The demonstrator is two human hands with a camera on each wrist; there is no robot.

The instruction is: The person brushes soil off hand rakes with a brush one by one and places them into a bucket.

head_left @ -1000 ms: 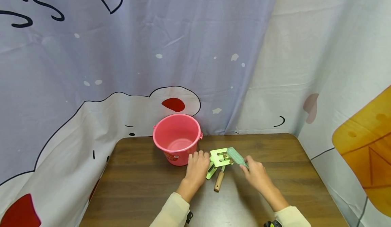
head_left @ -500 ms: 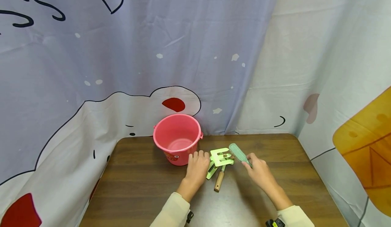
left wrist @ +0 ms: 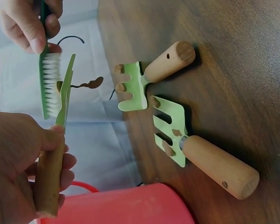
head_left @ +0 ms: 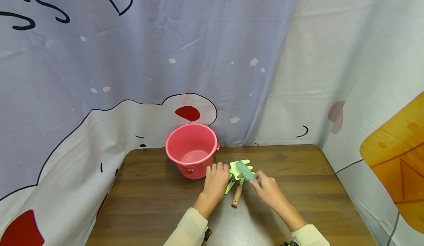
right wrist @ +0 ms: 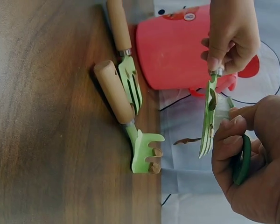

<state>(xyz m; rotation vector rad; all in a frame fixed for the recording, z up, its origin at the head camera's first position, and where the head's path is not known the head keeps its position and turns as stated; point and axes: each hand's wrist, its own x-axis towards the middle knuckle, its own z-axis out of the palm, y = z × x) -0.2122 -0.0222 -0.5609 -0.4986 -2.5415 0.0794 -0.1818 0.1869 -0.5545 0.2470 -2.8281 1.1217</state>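
Observation:
My left hand (head_left: 216, 182) grips the wooden handle of a small garden fork (left wrist: 49, 179) with a light-green head, held above the table. My right hand (head_left: 267, 191) holds a green brush (head_left: 246, 171) by its handle. In the left wrist view the brush's white bristles (left wrist: 52, 84) lie against the fork's tines. Brown smears mark the held fork; a brown strip (left wrist: 89, 84) shows beside it, whether attached I cannot tell. Beneath lie a second garden fork (left wrist: 219, 163) and a small hand rake (left wrist: 165, 65), both wooden-handled, with brown clumps on their green heads.
A pink bucket (head_left: 192, 143) stands upright at the back of the wooden table (head_left: 149, 202), just beyond my left hand. Printed curtains (head_left: 198, 62) hang behind the table and along its right side.
The brush first shifts slightly right, off the fork's tines, then comes back left across the fork head with my right hand. My left hand stays nearly in place, moving slightly right.

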